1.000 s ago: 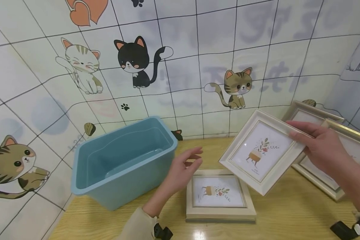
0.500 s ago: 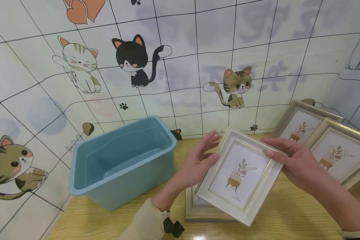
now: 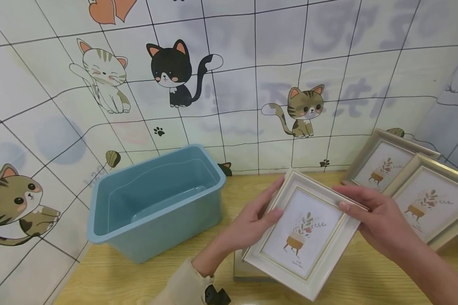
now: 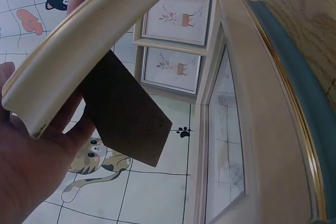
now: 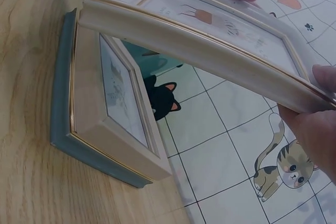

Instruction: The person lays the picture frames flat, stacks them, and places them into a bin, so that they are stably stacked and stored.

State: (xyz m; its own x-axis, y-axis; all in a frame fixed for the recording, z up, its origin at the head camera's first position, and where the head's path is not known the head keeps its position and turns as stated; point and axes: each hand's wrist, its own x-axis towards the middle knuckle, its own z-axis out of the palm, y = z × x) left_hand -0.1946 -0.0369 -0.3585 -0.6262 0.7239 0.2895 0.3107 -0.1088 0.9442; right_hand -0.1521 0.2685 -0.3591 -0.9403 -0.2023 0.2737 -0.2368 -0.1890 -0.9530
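Note:
Both hands hold a cream picture frame with a gold inner line and a potted-plant print, tilted face up. My left hand grips its left edge, thumb on the front. The right hand pinches its upper right edge, thumb on the front and fingers behind. In the left wrist view a dark brown stand sticks out from its back. Below lies a cream frame stacked on a blue-grey frame, mostly hidden in the head view by the held frame.
A blue plastic bin stands on the wooden table at left. Leaning at right are a beige frame and a gold-edged frame with matching prints. A cat-patterned wall closes the back.
The right hand has brought the cream frame left and down over the stack. My left hand has moved right and taken hold of its left edge.

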